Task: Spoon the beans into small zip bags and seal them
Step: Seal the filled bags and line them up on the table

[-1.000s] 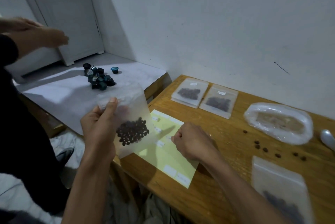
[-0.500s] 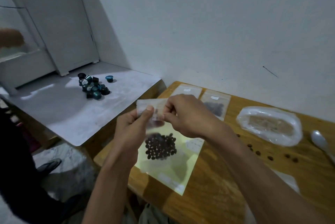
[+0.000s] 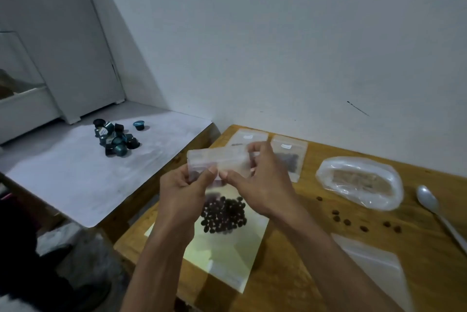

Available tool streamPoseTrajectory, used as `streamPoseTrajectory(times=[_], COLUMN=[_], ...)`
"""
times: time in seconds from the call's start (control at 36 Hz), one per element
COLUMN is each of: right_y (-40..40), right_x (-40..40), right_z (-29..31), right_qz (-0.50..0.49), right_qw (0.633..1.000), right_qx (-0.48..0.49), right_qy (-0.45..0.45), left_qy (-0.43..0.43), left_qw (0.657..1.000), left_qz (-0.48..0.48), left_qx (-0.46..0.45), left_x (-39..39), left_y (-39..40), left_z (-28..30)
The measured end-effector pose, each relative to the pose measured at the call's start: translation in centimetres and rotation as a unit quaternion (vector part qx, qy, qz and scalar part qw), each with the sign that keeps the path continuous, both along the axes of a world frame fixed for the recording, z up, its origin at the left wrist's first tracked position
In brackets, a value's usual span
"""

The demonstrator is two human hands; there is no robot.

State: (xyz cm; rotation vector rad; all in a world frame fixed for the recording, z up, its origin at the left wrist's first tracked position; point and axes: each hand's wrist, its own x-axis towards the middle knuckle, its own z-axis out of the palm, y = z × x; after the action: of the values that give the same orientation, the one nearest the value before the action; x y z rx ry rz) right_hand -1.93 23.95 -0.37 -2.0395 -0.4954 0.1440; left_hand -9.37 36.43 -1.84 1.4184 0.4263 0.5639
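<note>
- Head view: the left hand (image 3: 184, 191) and right hand (image 3: 262, 185) both pinch the top strip of a small zip bag (image 3: 222, 162), held up above the wooden table (image 3: 316, 273)
- Dark beans (image 3: 223, 215) sit in the bag's bottom, over a yellow sheet (image 3: 227, 256)
- A spoon (image 3: 429, 204) lies at the right

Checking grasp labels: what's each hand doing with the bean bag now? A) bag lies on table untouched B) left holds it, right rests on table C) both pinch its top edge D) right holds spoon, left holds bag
C: the left hand and right hand both pinch the bag along its top; the spoon lies on the table.
</note>
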Motion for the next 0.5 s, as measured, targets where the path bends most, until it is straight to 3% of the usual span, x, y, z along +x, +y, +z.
streamPoseTrajectory(times=[0.08, 0.17, 0.25, 0.39, 0.5], right_y=[-0.2, -0.5, -0.7, -2.3, -2.8], right_x=[1.0, 2.2, 3.1, 4.7, 7.0], right_z=[-1.1, -1.9, -2.4, -2.2, -2.8], right_qz=[0.008, -0.031, -0.065, -0.051, -0.134], right_qw=[0.981, 0.972, 0.969, 0.984, 0.967], right_qx=[0.132, 0.190, 0.203, 0.121, 0.170], right_qy=[0.141, 0.137, 0.125, 0.117, 0.135], left_qy=[0.006, 0.005, 0.000, 0.005, 0.045], left_qw=[1.000, 0.999, 0.999, 0.997, 0.992], left_qz=[-0.011, -0.021, -0.024, -0.047, -0.086], left_qx=[0.013, 0.027, 0.033, 0.059, 0.079], left_x=[1.5, 3.5, 5.3, 9.9, 13.9], left_y=[-0.3, -0.8, -1.5, -1.5, -1.2], left_z=[0.0, -0.1, -0.1, -0.1, -0.6])
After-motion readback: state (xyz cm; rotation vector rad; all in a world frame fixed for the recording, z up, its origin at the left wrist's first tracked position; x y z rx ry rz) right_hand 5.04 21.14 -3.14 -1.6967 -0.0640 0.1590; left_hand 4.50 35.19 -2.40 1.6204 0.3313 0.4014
